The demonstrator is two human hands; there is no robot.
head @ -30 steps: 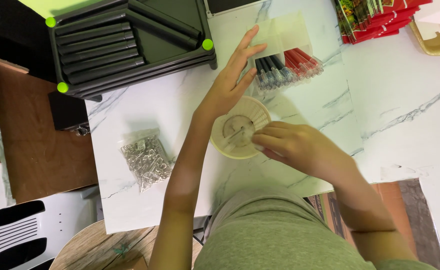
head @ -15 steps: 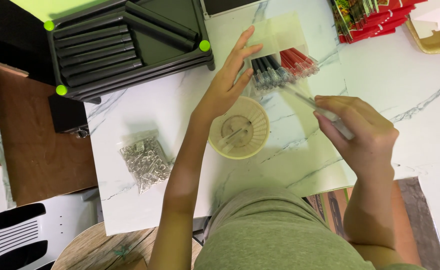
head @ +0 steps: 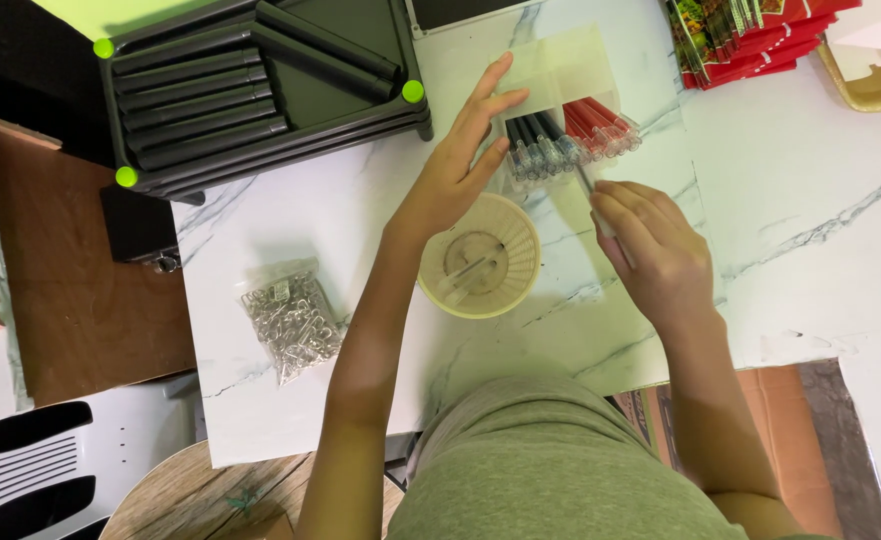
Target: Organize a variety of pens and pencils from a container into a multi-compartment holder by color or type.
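My right hand (head: 650, 250) grips a thin clear pen (head: 590, 195), its tip pointing up toward a row of black-tipped pens (head: 538, 148) and red-tipped pens (head: 600, 125) lying in a clear packet (head: 560, 75). My left hand (head: 455, 170) hovers with fingers spread just left of the black-tipped pens, holding nothing. A small cream round basket (head: 480, 258) sits below my left hand with a couple of pens lying inside it.
A clear bag of metal clips (head: 290, 320) lies at the left of the white marble table (head: 810, 230). A black tray with green corner knobs (head: 250, 85) stands at the back left. Red packets (head: 750, 35) are stacked at the back right.
My right hand left the basket, swung right with a pen, and has now come back left and up toward the rows of pens. My left hand stayed almost still.
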